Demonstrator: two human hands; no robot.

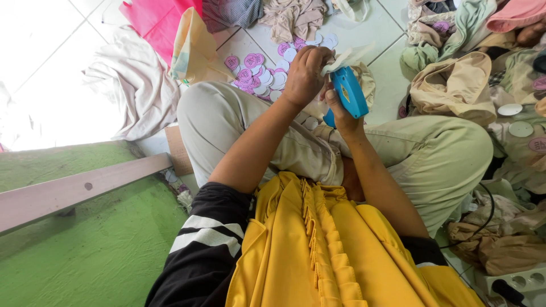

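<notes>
A blue tagging gun [348,91] is gripped in the right hand [339,111], raised above the lap. A pale fabric piece [348,57] is pinched by the clenched left hand [305,74] against the gun's tip. Round pink and white tags [264,74] are scattered on the tiled floor [364,28] just beyond the knees.

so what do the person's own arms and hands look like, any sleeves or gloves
Both hands, left hand and right hand, are bare, with no gloves, rings or watch visible. The forearms are uncovered. The left arm has a black sleeve with white stripes, pushed up above the elbow; the right sleeve is mostly hidden by yellow fabric.
</notes>
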